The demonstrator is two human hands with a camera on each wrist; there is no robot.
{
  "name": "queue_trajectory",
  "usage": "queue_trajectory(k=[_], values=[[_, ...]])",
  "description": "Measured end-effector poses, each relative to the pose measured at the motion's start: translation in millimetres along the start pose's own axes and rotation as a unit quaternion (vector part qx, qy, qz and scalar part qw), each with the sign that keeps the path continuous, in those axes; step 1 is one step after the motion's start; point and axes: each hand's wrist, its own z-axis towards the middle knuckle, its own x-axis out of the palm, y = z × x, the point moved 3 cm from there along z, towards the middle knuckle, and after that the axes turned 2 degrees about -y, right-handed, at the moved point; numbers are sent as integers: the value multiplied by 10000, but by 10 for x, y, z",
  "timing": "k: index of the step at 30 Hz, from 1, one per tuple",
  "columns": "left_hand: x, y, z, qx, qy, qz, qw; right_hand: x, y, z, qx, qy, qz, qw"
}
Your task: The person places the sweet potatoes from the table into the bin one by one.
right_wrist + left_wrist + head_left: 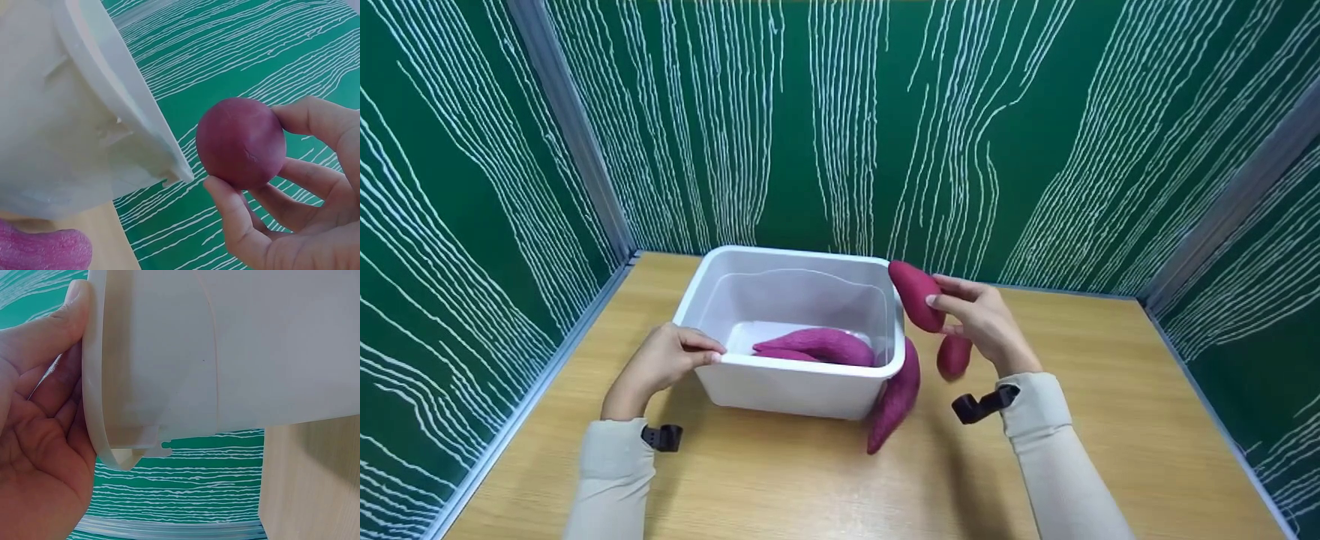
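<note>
My left hand point(664, 365) grips the near left part of the rim of a white plastic bin point(802, 386). In the left wrist view, its thumb and fingers lie against the bin's rim point(93, 382). My right hand point(986, 319) holds a red sweet potato point(916, 296) between thumb and fingers, beside the bin's right rim and above table height. The right wrist view shows that sweet potato point(242, 143) end-on, apart from the bin wall. Inside the bin lie purple sweet potatoes point(832, 345), partly hidden by the near wall.
A long, curved purple sweet potato point(896, 405) lies on the wooden table point(780, 480) against the bin's right side. Another red one point(954, 356) is below my right hand, partly hidden by it. Green panels point(840, 150) with wavy white lines enclose the table.
</note>
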Motion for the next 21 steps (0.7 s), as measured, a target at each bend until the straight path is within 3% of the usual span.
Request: queue_trajectory(k=[14, 21], values=[[-10, 14, 5, -77, 32, -2, 10000, 139, 177, 96, -94, 24, -152, 9998], [-15, 2, 3, 239, -19, 7, 9997, 233, 232, 141, -91, 83, -35, 9999]])
